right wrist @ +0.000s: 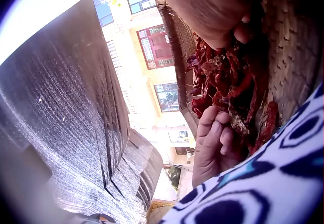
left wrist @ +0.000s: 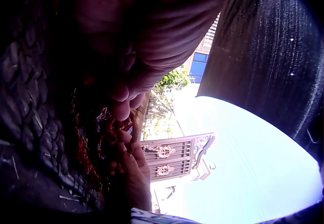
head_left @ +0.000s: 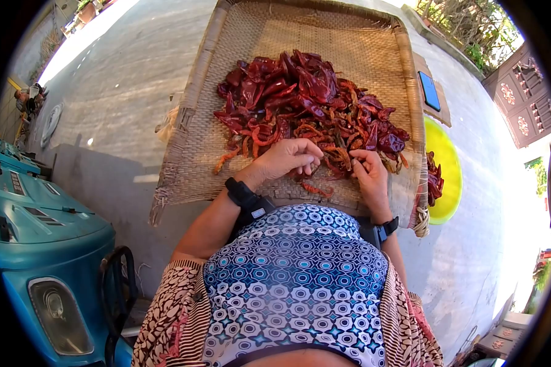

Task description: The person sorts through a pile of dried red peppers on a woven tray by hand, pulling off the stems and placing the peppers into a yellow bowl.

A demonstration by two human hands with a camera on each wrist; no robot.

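Note:
Dried red peppers (head_left: pixel 300 92) lie heaped on a woven tray (head_left: pixel 226 183), with thinner orange-red ones along the heap's near edge. Over that edge the left hand (head_left: pixel 289 158) is held with curled fingers, thumb near the fingertips; whether anything small is between them cannot be told. The right hand (head_left: pixel 371 180) pinches a shrivelled pepper between thumb and fingers, a short gap to the right of the left hand. The left wrist view, quite dark, shows that right hand (left wrist: pixel 132 176) by the pepper. In the right wrist view the left hand (right wrist: pixel 212 143) is beside the peppers (right wrist: pixel 223 77).
A yellow-green round container (head_left: pixel 445 177) with more red peppers stands right of the tray. A blue phone (head_left: pixel 429 91) lies on cardboard at the tray's right edge. At the left are a teal vehicle (head_left: pixel 49 226) and a dark-framed chair (head_left: pixel 123 306). Loose peppers (head_left: pixel 317 191) lie near the tray's front.

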